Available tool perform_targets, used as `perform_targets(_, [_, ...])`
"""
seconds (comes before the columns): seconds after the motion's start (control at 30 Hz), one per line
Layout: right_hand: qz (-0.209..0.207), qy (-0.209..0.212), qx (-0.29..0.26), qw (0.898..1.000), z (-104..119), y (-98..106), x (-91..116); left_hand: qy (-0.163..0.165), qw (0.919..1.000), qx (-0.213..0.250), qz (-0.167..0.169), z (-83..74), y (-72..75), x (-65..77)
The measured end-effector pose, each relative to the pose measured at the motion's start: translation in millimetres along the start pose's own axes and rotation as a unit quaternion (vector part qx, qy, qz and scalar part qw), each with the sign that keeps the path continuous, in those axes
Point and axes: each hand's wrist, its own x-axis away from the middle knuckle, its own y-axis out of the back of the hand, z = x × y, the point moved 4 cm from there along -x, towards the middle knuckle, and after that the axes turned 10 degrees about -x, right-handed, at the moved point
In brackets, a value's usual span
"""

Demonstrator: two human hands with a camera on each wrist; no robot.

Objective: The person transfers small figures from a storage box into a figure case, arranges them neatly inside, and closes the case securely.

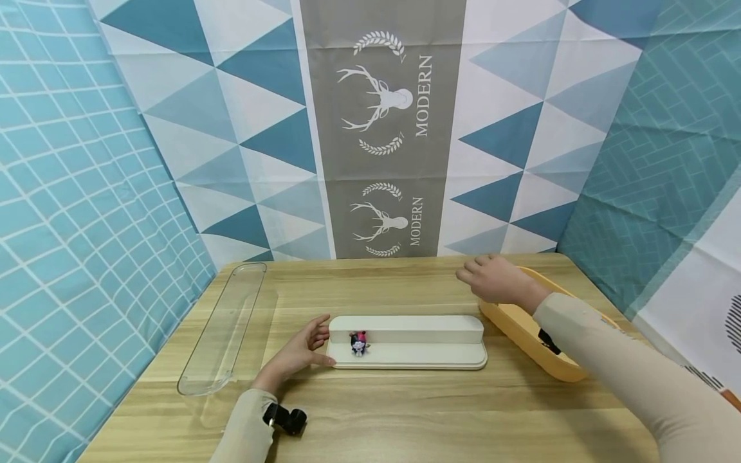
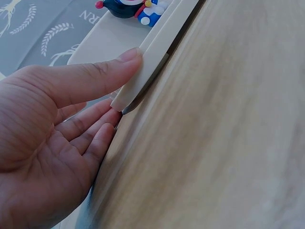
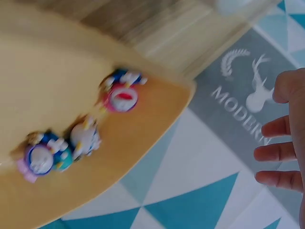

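A white two-tier display stand (image 1: 425, 355) lies lengthwise on the table. One small figurine with a dark and red cap (image 1: 358, 344) is on its lower step, near the left end. My left hand (image 1: 302, 350) holds that end, its thumb on the front edge and its fingers at the side, as the left wrist view shows. Above the far end of the yellow basket (image 1: 556, 370) hovers my right hand (image 1: 499, 280), fingers loosely bent and apart with nothing seen between them. In the right wrist view three blurred figurines, including a pink-rimmed one (image 3: 121, 98), lie inside the basket.
A clear plastic cover (image 1: 199, 360) of long rounded shape lies at the table's left side. Patterned cloth (image 1: 382, 128) hangs behind the table, and more cloth flanks both sides. The wooden tabletop (image 1: 434, 411) extends in front of the stand.
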Motion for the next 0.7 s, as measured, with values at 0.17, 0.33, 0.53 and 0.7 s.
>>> perform_targets(0.17, [0.023, -0.008, 0.006, 1.000, -14.4, -5.8, 12.5, 0.000, 1.0000, 0.001, 0.000, -0.4, 0.1, -0.2])
perform_targets(0.33, [0.021, -0.014, -0.008, 1.000, -25.6, -11.1, 23.5, 0.004, 1.0000, 0.002, -0.001, 0.1, -0.5, 0.3])
perform_targets(0.53, [0.013, -0.023, -0.031, 0.999, -36.0, -18.8, 35.4, 0.004, 1.0000, 0.000, -0.001, 0.1, -0.3, 0.3])
perform_targets(0.7, [0.010, -0.026, -0.030, 0.999, -40.9, -24.5, 46.1, 0.002, 1.0000, 0.002, 0.001, -0.5, 0.2, 0.4])
